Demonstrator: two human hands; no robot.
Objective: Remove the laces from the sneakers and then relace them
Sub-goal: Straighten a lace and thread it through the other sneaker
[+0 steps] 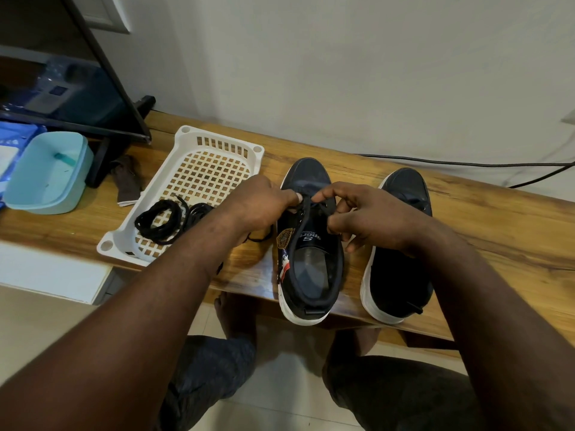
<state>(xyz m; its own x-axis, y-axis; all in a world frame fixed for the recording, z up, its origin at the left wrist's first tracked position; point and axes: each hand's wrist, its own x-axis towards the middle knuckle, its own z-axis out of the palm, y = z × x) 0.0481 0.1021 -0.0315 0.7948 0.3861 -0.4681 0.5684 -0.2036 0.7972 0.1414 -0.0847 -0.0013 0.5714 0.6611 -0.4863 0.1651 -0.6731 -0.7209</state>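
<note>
Two sneakers stand side by side on the tabletop (466, 219), toes toward the wall. Your left hand (261, 206) pinches the black lace (302, 217) at the front eyelets of the patched sneaker (311, 275), thumb pressed on it. The fingers of your right hand (367, 219) curl in and pinch the same lace from the opposite side. The second sneaker (395, 275) stands just beside. Coiled laces (161, 222) lie in the white basket (186, 135).

Wooden table (466, 213): sneakers (306, 174), basket (124, 222), tub (46, 178).
</note>
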